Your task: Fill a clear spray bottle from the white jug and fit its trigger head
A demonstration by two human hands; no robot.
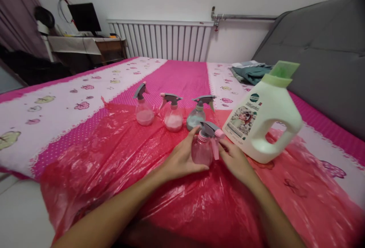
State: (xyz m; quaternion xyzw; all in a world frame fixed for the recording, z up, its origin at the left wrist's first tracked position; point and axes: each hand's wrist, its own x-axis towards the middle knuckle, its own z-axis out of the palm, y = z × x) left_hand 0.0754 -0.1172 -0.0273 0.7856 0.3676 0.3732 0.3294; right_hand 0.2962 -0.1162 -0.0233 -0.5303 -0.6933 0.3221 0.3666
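A clear pink spray bottle with a grey and pink trigger head stands slightly tilted in front of me. My left hand is wrapped round its body, the thumb across the near side. At the nozzle and trigger, my right hand has curled fingers against the head, their tips partly hidden. Behind are a pink-trigger spray bottle, a green-trigger spray bottle and, further left, another spray bottle; each has liquid or foam in it. A large pale green detergent jug stands right of my hands.
A crumpled red plastic sheet covers the near part of the bed. Folded clothes lie behind the jug, by a grey headboard. A radiator and a desk with a monitor are at the back.
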